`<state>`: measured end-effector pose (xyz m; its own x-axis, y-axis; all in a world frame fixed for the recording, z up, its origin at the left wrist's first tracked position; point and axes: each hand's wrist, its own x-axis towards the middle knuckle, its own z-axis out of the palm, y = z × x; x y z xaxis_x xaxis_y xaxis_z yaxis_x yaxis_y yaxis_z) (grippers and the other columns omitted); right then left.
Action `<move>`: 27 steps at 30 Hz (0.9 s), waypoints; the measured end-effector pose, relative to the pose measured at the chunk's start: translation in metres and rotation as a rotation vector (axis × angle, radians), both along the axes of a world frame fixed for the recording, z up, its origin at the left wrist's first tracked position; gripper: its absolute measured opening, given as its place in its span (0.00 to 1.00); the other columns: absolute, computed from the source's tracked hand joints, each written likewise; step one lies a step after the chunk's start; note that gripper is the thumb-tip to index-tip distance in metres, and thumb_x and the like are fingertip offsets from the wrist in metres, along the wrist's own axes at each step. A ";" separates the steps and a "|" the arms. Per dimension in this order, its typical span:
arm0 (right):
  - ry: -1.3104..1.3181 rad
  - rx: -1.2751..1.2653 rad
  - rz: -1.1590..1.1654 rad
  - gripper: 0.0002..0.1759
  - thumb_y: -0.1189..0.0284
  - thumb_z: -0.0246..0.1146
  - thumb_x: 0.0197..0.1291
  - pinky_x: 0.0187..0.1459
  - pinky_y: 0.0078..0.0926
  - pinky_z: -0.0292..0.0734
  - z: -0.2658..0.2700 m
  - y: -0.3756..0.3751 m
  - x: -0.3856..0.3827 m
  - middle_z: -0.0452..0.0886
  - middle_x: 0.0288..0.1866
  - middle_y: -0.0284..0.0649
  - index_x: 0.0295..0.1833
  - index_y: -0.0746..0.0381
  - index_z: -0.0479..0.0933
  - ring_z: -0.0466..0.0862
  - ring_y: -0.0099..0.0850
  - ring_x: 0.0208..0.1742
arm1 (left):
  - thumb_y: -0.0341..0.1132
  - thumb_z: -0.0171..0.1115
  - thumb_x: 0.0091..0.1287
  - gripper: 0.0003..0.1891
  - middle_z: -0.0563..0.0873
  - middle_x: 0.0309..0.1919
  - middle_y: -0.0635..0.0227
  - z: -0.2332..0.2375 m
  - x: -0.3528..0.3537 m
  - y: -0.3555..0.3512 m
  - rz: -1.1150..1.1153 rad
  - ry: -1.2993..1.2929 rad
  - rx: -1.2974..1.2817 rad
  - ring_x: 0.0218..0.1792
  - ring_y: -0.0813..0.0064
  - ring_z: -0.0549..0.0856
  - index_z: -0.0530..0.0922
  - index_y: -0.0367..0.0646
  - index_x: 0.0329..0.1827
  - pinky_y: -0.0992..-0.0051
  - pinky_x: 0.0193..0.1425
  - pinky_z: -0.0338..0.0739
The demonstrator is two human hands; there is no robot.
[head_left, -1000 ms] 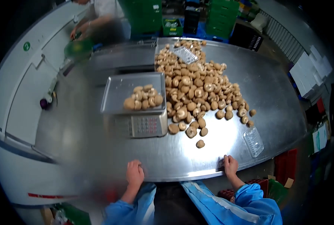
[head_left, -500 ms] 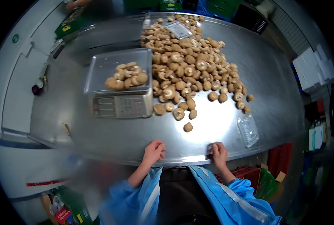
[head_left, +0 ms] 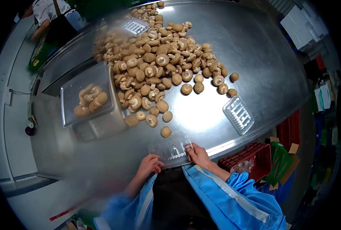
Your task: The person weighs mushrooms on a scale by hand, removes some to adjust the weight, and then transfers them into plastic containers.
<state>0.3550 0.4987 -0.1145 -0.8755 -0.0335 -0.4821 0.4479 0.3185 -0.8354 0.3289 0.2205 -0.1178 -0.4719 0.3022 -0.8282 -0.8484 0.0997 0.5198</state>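
Observation:
Between my two hands a clear plastic tray (head_left: 172, 150) lies near the table's front edge. The fingers of my right hand (head_left: 198, 155) are closed on its right side. My left hand (head_left: 150, 165), fingers curled, is at its left lower corner; whether it grips the tray is hard to tell. Just above the tray sits a single mushroom (head_left: 166, 132). A large heap of mushrooms (head_left: 149, 59) spreads over the metal table (head_left: 254, 50). Several mushrooms (head_left: 92, 100) rest on the pan of a scale (head_left: 105, 124) at the left.
A second clear tray (head_left: 238, 115) lies on the right, and another (head_left: 135, 26) rests on the heap. Beyond the table's front edge is a red crate (head_left: 251, 161) beside a green box (head_left: 279, 164). A person (head_left: 57, 17) stands at the upper left by a green crate (head_left: 40, 55).
The view has turned and shifted. My hands have come closer together, and the clear tray now shows between them, with my right hand closed on it. The person at the upper left shows more fully.

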 end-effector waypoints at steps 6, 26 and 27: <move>-0.035 0.036 0.059 0.18 0.57 0.52 0.75 0.29 0.34 0.77 -0.015 -0.005 -0.010 0.81 0.21 0.37 0.41 0.60 0.78 0.83 0.32 0.22 | 0.32 0.52 0.74 0.14 0.87 0.38 0.55 0.014 0.002 -0.005 0.068 0.074 0.021 0.22 0.73 0.84 0.72 0.36 0.58 0.78 0.24 0.77; 0.074 0.048 0.188 0.18 0.59 0.52 0.77 0.41 0.29 0.79 0.020 0.020 -0.018 0.85 0.33 0.34 0.61 0.57 0.76 0.85 0.30 0.35 | 0.30 0.57 0.69 0.09 0.89 0.34 0.59 -0.006 0.003 0.005 0.086 0.257 -0.061 0.18 0.77 0.81 0.78 0.39 0.50 0.79 0.19 0.72; 0.066 0.069 0.187 0.19 0.58 0.52 0.76 0.41 0.29 0.80 0.016 0.023 -0.013 0.85 0.33 0.34 0.61 0.57 0.76 0.86 0.30 0.35 | 0.29 0.58 0.69 0.09 0.89 0.34 0.60 -0.016 0.010 0.003 0.090 0.271 -0.050 0.19 0.78 0.81 0.78 0.39 0.50 0.78 0.20 0.72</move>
